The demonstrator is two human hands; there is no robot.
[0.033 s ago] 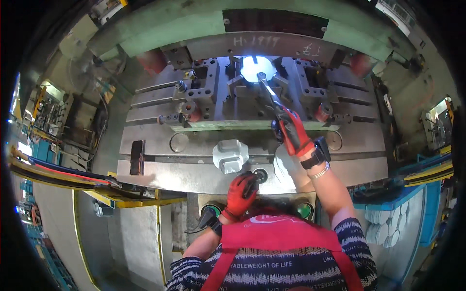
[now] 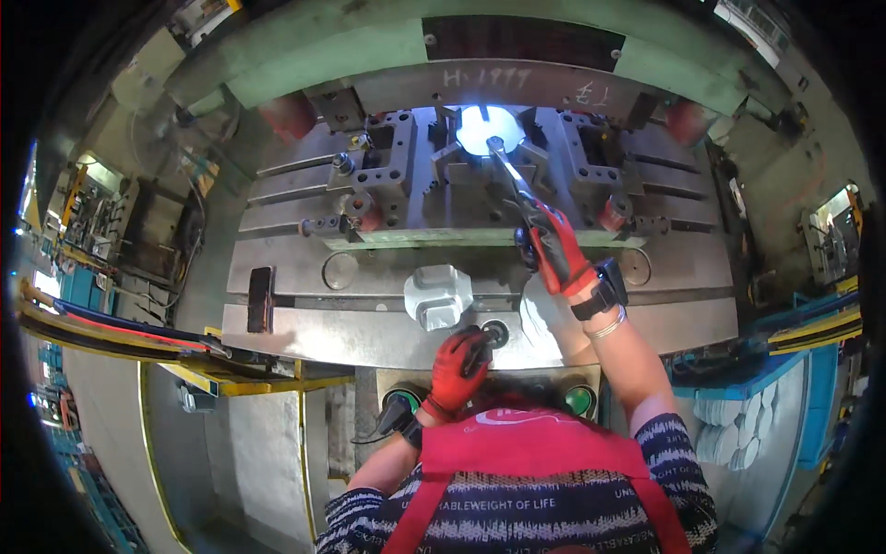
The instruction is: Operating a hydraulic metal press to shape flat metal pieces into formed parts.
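Note:
My right hand (image 2: 559, 251), in a red and black glove, is closed round a long metal pick-up tool (image 2: 513, 174). Its round dark tip rests on a brightly lit sheet-metal blank (image 2: 478, 131) in the middle of the press die (image 2: 466, 198). Near the table's front edge my left hand (image 2: 452, 371), also gloved, is closed on a black tool with a round cup-like end (image 2: 496, 334); most of that tool is hidden by the fingers. Just beyond it lies a formed silver metal part (image 2: 438, 297). Beside my right wrist is a flat pale blank (image 2: 543, 321), partly covered by the arm.
Above the die hangs the green press ram (image 2: 323, 60). A dark phone-like slab (image 2: 261, 300) lies on the table's left. Green buttons (image 2: 580, 400) sit at the front edge. At right, a blue bin (image 2: 812, 406) holds stacked metal blanks (image 2: 738, 429); a yellow-edged bin (image 2: 300, 443) stands left.

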